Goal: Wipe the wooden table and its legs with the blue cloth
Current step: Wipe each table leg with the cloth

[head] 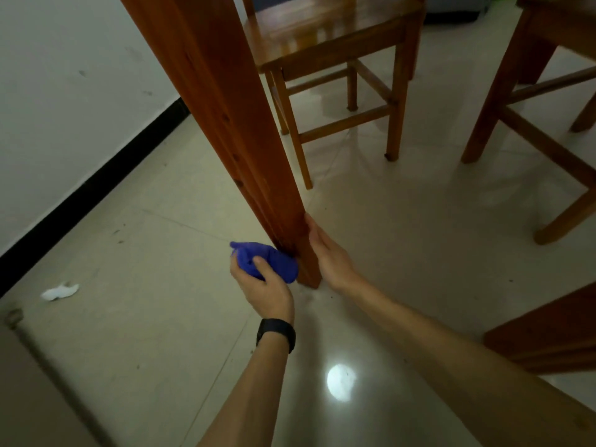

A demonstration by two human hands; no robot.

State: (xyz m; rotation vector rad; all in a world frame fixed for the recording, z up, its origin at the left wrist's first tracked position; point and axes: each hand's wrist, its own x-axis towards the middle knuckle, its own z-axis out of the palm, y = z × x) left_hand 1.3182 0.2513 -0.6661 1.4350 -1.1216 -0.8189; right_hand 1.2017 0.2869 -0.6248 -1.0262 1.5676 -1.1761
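While the left hand (265, 287) grips the bunched blue cloth (275, 260), thumb curled over the top of it, the cloth is pressed against the near-left face of the wooden table leg (225, 108), just above its foot and close to the floor. A black band (276, 332) circles the left wrist. On the other side of the leg, the right hand (329, 253) holds nothing: its fingers lie straight and together, with the fingertips touching the leg's right face a little higher than the cloth. Both forearms are bare and reach in from the bottom edge of the view. The leg rises steeply towards the upper left and stands on a pale tiled floor (161, 333), where a bright round patch of reflected light (341, 382) shows between the two arms. A crumpled scrap of white paper (60, 291) lies on the tiles well to the left, near the black skirting (96, 188) that runs along the foot of the white wall (64, 91). Behind the leg stands a wooden chair (329, 37), and further wooden furniture (516, 101) stands to its right.
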